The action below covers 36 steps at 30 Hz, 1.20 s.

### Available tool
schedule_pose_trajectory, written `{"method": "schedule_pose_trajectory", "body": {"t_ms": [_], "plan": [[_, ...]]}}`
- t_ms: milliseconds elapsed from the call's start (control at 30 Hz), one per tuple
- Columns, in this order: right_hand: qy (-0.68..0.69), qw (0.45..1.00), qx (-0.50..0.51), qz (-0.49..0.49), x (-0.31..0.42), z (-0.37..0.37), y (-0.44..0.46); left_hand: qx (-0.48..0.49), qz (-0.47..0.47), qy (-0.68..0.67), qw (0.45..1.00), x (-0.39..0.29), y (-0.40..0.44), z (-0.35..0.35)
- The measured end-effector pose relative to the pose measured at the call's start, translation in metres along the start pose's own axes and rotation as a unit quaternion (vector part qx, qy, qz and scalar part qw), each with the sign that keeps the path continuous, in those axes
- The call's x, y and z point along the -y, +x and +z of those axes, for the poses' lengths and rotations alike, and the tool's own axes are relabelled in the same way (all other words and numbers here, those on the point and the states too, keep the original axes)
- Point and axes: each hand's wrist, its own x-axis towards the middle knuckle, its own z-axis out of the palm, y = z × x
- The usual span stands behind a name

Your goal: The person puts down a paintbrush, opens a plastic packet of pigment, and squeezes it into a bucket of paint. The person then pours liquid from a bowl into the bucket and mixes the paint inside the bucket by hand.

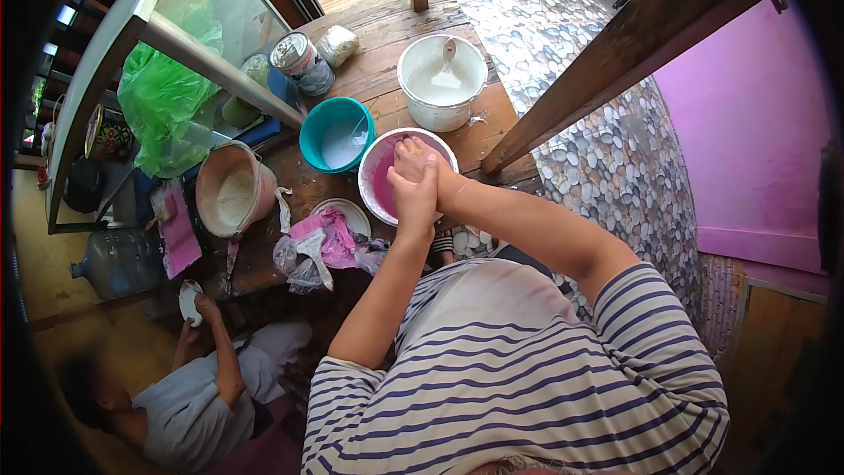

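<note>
A white-rimmed bucket with pink contents stands near the table's front edge, just ahead of my body. Over its right part, my left hand is closed around my right hand, near its palm and wrist. The fingers of my right hand are bent together and point toward the bucket's far rim. Whatever they may hold is hidden. Behind them is a white bucket with a wide brush in it. A teal bucket with whitish liquid stands to the left.
Left on the wooden table are a pail, a paint can, pink-stained cloth and a glass case with a green bag. A wooden post rises at right. Another person sits at lower left holding a white object.
</note>
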Motion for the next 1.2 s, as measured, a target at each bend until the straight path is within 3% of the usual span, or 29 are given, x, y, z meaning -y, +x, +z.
{"method": "schedule_pose_trajectory", "body": {"t_ms": [33, 133, 167, 200, 267, 300, 333, 400, 433, 467, 533, 600, 700, 933, 1067, 1200], "plan": [[0.002, 1.000, 0.001, 0.000, 0.000, 0.008, 0.001, -0.023, 0.004, 0.004, 1.000, 0.002, 0.001, 0.004], [-0.130, 0.961, -0.242, -0.027, -0.001, 0.031, -0.003, -0.097, 0.019, 0.010, 0.995, -0.001, 0.007, 0.013], [-0.130, 0.964, -0.230, -0.041, 0.000, 0.036, -0.006, -0.065, 0.001, -0.082, 0.994, -0.008, 0.011, 0.009], [-0.131, 0.964, -0.229, -0.044, 0.004, 0.033, -0.009, -0.068, 0.001, -0.085, 0.994, -0.014, 0.009, 0.003], [0.059, 0.991, -0.113, -0.048, 0.006, 0.026, -0.013, -0.024, -0.104, -0.019, 0.994, -0.025, 0.006, -0.002], [0.008, 0.978, -0.199, -0.057, 0.008, 0.030, -0.017, -0.012, -0.092, 0.005, 0.996, -0.024, 0.000, -0.001], [0.009, 0.979, -0.196, -0.057, 0.006, 0.033, -0.018, -0.012, -0.095, 0.005, 0.995, -0.013, 0.000, -0.004], [0.065, 0.986, -0.128, -0.088, -0.005, 0.030, -0.018, -0.061, 0.058, 0.186, 0.979, 0.015, 0.004, -0.008], [0.051, 0.994, -0.061, -0.078, -0.008, 0.020, -0.021, -0.035, 0.061, 0.297, 0.952, 0.003, -0.016, 0.001], [0.050, 0.995, -0.045, -0.079, -0.010, 0.014, -0.023, -0.032, 0.062, 0.297, 0.952, -0.003, -0.030, 0.003], [0.050, 0.995, -0.033, -0.082, -0.011, 0.014, -0.027, 0.054, 0.232, 0.414, 0.878, -0.013, -0.049, 0.003], [0.052, 0.995, -0.029, -0.085, -0.011, 0.016, -0.028, 0.070, 0.250, 0.419, 0.870, -0.028, -0.054, 0.000], [0.052, 0.995, -0.023, -0.088, -0.011, 0.016, -0.030, 0.207, 0.290, 0.427, 0.831, -0.054, -0.047, -0.007], [0.041, 0.994, -0.023, -0.094, -0.001, 0.017, -0.020, 0.356, 0.250, 0.426, 0.793, -0.099, -0.036, -0.008], [0.035, 0.995, -0.024, -0.095, 0.005, 0.019, -0.014, 0.341, 0.265, 0.426, 0.795, -0.092, -0.030, -0.005], [0.036, 0.995, -0.021, -0.094, 0.007, 0.019, -0.013, 0.342, 0.170, 0.414, 0.826, -0.085, -0.020, 0.003]]}}
